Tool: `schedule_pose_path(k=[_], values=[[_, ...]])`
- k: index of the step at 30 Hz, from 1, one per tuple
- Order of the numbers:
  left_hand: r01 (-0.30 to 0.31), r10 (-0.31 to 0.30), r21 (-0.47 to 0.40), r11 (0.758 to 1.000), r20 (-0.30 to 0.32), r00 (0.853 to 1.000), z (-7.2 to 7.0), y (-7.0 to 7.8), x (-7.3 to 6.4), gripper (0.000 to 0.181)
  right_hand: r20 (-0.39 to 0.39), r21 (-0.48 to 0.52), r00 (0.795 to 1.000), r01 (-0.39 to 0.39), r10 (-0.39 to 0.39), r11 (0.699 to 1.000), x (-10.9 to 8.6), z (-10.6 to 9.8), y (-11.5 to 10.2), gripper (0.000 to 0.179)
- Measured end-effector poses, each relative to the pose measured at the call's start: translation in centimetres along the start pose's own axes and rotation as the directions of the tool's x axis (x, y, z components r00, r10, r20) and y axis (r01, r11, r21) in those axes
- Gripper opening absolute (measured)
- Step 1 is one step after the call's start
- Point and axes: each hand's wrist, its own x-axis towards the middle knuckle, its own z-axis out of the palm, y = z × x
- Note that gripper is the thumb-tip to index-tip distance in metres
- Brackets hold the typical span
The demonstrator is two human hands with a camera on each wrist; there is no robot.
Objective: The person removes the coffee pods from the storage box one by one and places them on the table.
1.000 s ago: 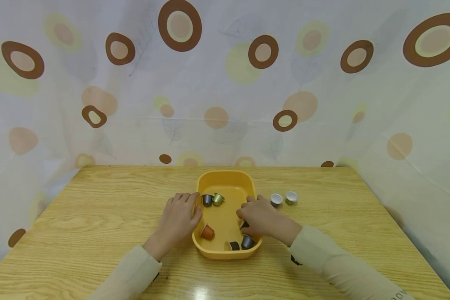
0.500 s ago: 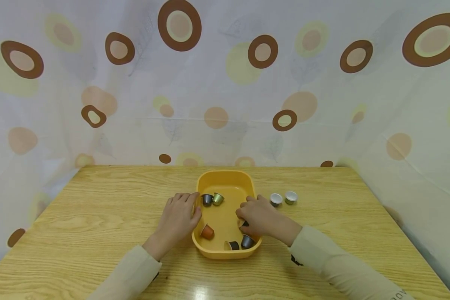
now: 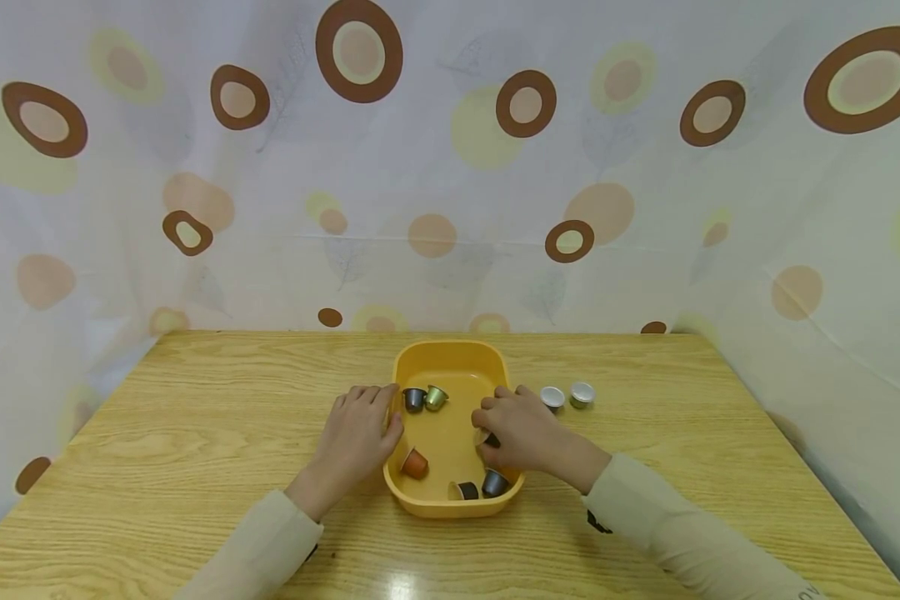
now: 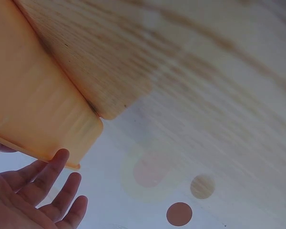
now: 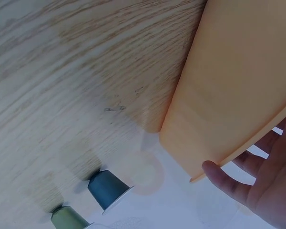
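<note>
A yellow plastic tray stands on the table with coffee capsules in it. My left hand holds its left rim, thumb on the inner side, a fingertip over the outer edge. At the right rim, my right hand reaches in and pinches a black capsule with a tan lid; this capsule is partly hidden by the fingers. Also in the tray are a dark grey capsule and a green capsule at the far left, an orange capsule, a black capsule and a grey-blue capsule nearer me.
Right of the tray, a dark capsule and a green capsule stand lid up on the wooden table. A patterned sheet hangs behind and along the sides of the table.
My right hand has shifted slightly away from me with the black capsule, whose tan lid shows more. My left hand and the tray have stayed put.
</note>
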Motion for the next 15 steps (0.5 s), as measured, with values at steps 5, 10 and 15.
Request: schedule_pose_path(k=[5,10,15], values=[[-0.002,0.002,-0.001,1.0,-0.002,1.0,-0.1,0.1,0.0,0.036,-0.079,0.011,0.997,0.009,-0.008,1.0,-0.1,0.2,0.2,0.012],[0.001,-0.001,-0.006,1.0,0.001,1.0,-0.1,0.1,0.0,0.036,-0.144,0.0,0.989,0.023,-0.023,1.0,-0.3,0.3,0.6,0.017],[0.008,-0.008,-0.008,1.0,0.013,1.0,-0.1,0.1,0.0,0.036,-0.177,0.01,0.984,0.011,-0.009,1.0,-0.4,0.4,1.1,0.022]])
